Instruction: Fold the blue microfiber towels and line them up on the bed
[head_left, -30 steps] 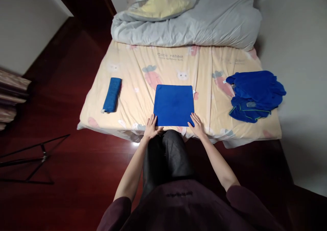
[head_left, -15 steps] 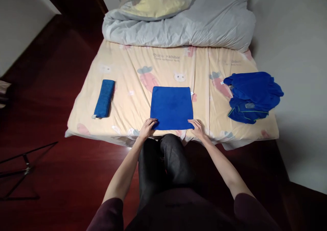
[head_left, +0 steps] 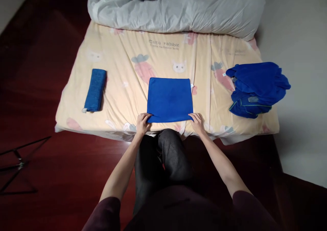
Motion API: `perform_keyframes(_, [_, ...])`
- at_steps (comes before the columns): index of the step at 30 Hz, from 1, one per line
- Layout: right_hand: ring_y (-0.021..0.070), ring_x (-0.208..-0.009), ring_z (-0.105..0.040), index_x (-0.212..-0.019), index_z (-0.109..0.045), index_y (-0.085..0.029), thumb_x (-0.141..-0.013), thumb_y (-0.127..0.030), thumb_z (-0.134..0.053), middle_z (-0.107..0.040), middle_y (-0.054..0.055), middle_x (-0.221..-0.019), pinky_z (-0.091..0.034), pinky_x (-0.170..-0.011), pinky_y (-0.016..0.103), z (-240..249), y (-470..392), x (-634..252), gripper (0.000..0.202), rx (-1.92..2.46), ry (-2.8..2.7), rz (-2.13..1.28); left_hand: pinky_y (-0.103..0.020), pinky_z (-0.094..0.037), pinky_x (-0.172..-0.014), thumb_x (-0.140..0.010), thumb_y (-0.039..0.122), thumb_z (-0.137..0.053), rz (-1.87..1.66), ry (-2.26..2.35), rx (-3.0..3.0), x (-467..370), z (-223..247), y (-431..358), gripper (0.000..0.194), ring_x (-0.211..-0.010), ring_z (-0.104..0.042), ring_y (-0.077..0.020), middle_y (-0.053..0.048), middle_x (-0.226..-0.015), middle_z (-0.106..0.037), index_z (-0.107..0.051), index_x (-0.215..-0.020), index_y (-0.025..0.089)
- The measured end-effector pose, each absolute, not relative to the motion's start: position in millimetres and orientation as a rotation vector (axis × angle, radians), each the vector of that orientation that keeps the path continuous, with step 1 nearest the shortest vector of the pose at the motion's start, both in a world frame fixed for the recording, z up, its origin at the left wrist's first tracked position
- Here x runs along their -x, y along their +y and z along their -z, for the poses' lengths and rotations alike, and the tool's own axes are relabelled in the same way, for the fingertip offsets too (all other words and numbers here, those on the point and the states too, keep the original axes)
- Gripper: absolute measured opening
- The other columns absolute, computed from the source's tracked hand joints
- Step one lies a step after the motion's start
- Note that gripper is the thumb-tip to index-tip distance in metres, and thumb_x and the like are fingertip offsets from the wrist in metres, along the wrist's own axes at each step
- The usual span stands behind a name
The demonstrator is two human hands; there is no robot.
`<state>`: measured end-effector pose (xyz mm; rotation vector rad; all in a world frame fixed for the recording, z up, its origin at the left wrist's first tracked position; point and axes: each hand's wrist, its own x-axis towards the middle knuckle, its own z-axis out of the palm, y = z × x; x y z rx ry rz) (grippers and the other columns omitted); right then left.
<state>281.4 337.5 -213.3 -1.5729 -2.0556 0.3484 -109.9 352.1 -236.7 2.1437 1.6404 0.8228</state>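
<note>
A blue cloth [head_left: 169,98], squarish and flat, lies on the bed in front of me, with a small white tag on its right edge. My left hand [head_left: 143,122] is closed on its near left corner, thumb and fingers pinching the edge. At the near right corner, my right hand [head_left: 197,122] pinches the cloth the same way. The near edge between the hands looks slightly lifted, with small creases at both corners.
On the left of the bed lies a folded blue towel [head_left: 95,90]. A rumpled pile of blue cloths [head_left: 258,88] sits at the right. Behind is a bunched grey quilt [head_left: 173,13]. The bedsheet [head_left: 120,60] has carrot and rabbit prints. A black stand [head_left: 19,163] is on the floor at left.
Both hands have gone from resting on the cloth's near corners to gripping them, and the near edge has creased up a little. The camera view has tilted downward.
</note>
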Motion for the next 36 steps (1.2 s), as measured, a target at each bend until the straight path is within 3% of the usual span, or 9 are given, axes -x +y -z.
perform_keyframes(7, [0.0269, -0.111, -0.068, -0.125, -0.074, -0.02, -0.102, -0.015, -0.045, -0.075, 0.011, -0.113, -0.054, -0.107, 0.048, 219, 337, -283, 0.037, 1.578, -1.978, -0.318, -0.053, -0.047, -0.1, -0.086, 0.015, -0.05, -0.83, 1.766, -2.105, 108, 238, 351, 0.042, -0.108, -0.059, -0.0343, -0.015, -0.107, -0.068, -0.071, -0.122, 0.021])
perform_keyframes(13, [0.0264, -0.109, -0.071, -0.119, -0.074, -0.02, -0.109, -0.037, -0.044, -0.077, 0.013, -0.112, -0.058, -0.104, 0.046, 228, 340, -281, 0.036, 1.63, -1.815, -0.324, -0.048, -0.048, -0.089, -0.1, 0.027, -0.043, -0.891, 1.839, -2.072, 106, 245, 353, 0.025, -0.097, -0.06, -0.0317, -0.014, -0.095, -0.067, -0.067, -0.105, 0.022])
perform_keyframes(22, [0.025, -0.099, -0.074, -0.108, -0.075, -0.018, -0.109, -0.051, -0.043, -0.078, 0.014, -0.104, -0.061, -0.095, 0.04, 232, 343, -281, 0.046, 1.701, -1.743, -0.262, -0.044, -0.045, -0.079, -0.106, 0.04, -0.036, -0.879, 1.907, -2.109, 105, 248, 352, 0.033, -0.082, -0.059, -0.0279, -0.01, -0.079, -0.058, -0.054, -0.083, 0.025])
perform_keyframes(31, [0.0227, -0.089, -0.071, -0.101, -0.073, -0.018, -0.109, -0.053, -0.043, -0.074, 0.012, -0.094, -0.059, -0.085, 0.035, 230, 345, -279, 0.047, 1.741, -1.684, -0.27, -0.045, -0.044, -0.08, -0.106, 0.036, -0.04, -0.863, 1.94, -2.119, 102, 246, 352, 0.031, -0.083, -0.059, -0.0289, -0.01, -0.077, -0.057, -0.051, -0.078, 0.026])
perform_keyframes(36, [0.0217, -0.088, -0.07, -0.106, -0.073, -0.017, -0.11, -0.05, -0.044, -0.074, 0.011, -0.095, -0.057, -0.084, 0.033, 232, 345, -280, 0.043, 1.751, -1.695, -0.304, -0.044, -0.043, -0.081, -0.104, 0.034, -0.043, -0.884, 1.932, -2.139, 101, 246, 352, 0.029, -0.083, -0.059, -0.0279, -0.009, -0.075, -0.056, -0.052, -0.078, 0.025])
